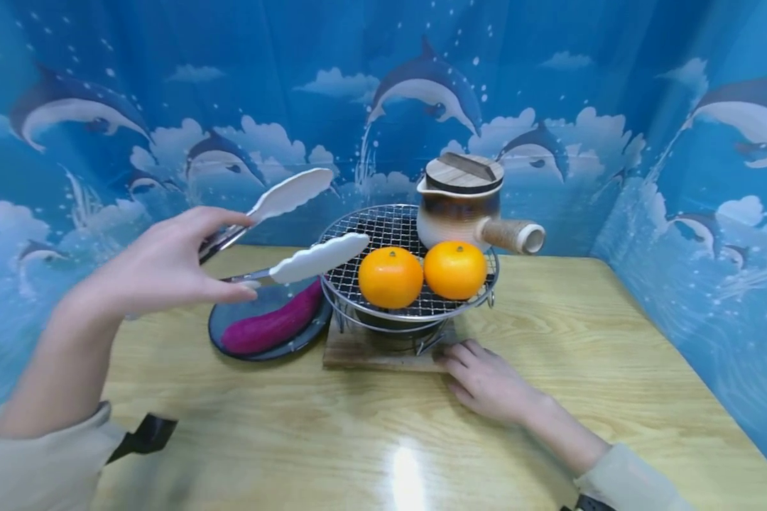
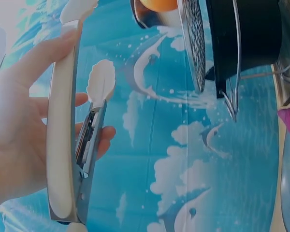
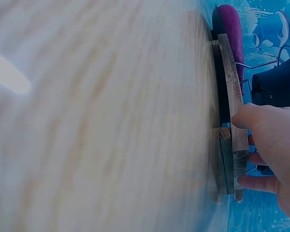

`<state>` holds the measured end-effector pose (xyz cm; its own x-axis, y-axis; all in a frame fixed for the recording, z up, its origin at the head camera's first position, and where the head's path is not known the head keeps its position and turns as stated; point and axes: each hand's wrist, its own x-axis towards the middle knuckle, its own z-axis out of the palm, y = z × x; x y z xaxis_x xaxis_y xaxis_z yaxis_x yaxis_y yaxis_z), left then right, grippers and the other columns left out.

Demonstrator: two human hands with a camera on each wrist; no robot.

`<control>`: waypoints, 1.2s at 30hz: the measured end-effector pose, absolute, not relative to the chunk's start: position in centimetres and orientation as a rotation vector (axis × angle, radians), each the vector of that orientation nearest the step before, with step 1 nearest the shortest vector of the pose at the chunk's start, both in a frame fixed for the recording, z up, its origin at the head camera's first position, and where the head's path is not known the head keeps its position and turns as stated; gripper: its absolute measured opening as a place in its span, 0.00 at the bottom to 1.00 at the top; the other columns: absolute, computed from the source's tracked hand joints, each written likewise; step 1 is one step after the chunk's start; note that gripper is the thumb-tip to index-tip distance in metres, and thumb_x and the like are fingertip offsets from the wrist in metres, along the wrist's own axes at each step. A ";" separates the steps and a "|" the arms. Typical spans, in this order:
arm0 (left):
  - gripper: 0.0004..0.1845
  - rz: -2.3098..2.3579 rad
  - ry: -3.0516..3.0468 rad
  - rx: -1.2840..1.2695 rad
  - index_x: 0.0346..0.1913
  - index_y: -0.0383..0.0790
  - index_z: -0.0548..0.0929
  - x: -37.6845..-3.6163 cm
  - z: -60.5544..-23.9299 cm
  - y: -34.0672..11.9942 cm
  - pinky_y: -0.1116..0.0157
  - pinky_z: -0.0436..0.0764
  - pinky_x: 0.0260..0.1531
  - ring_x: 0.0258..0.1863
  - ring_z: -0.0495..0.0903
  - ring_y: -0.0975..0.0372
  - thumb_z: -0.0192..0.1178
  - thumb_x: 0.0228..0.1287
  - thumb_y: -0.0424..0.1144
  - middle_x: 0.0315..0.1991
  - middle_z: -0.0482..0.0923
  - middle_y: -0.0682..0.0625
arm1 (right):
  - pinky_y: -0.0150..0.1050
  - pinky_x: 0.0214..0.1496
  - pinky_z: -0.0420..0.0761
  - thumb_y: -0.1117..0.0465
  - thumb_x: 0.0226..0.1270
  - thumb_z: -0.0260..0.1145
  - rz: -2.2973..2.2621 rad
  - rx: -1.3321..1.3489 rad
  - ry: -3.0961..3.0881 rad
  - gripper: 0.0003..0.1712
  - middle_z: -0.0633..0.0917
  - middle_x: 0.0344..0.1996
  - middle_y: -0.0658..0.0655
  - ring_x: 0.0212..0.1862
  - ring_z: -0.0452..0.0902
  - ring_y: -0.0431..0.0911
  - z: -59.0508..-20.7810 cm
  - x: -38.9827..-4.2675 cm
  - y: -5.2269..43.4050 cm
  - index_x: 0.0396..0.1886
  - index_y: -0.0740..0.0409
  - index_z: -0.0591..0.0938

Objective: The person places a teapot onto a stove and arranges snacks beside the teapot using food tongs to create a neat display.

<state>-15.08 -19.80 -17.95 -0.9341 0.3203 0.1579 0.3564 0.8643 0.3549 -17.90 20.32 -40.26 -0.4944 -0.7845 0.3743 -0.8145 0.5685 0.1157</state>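
Above the table (image 1: pixel 613 369), left of the grill rack (image 1: pixel 396 227), I see the left hand (image 1: pixel 160 270) with its grip curled round the tongs (image 1: pixel 294 227): steel arms, white scalloped tips, spread apart, lower tip over the rack's edge. Right hand (image 1: pixel 486 380) has fingers pressed on the wooden board (image 3: pixel 234 140) under the stove (image 2: pixel 246 34). Stove mostly hidden by the rack. Count: two oranges (image 1: pixel 390 277), one lidded pot (image 1: pixel 463 202), one purple sweet potato (image 1: pixel 271 326) on one dark plate (image 1: pixel 220 330).
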 end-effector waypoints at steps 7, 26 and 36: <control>0.49 -0.567 -2.982 -0.444 0.68 0.44 0.61 -15.3 -18.6 -21.5 0.36 0.66 0.43 0.58 0.58 0.42 0.69 0.44 0.60 0.66 0.54 0.37 | 0.44 0.48 0.76 0.59 0.53 0.68 0.102 1.297 -2.411 0.22 0.77 0.48 0.57 0.47 0.72 0.51 -40.2 -18.0 20.3 0.49 0.58 0.79; 0.29 -0.864 -3.090 -0.319 0.50 0.27 0.78 -17.8 -23.3 -25.8 0.35 0.63 0.47 0.63 0.48 0.32 0.58 0.62 0.54 0.69 0.42 0.31 | 0.44 0.49 0.75 0.59 0.53 0.68 0.108 1.300 -2.414 0.21 0.77 0.48 0.57 0.48 0.72 0.51 -40.4 -18.0 20.4 0.48 0.58 0.79; 0.30 -0.915 -3.100 -0.266 0.43 0.33 0.82 -19.1 -25.6 -26.0 0.34 0.60 0.48 0.64 0.45 0.33 0.59 0.56 0.60 0.69 0.44 0.32 | 0.44 0.51 0.74 0.60 0.53 0.67 0.125 1.300 -2.409 0.20 0.77 0.49 0.57 0.49 0.72 0.51 -40.3 -17.9 20.3 0.48 0.59 0.79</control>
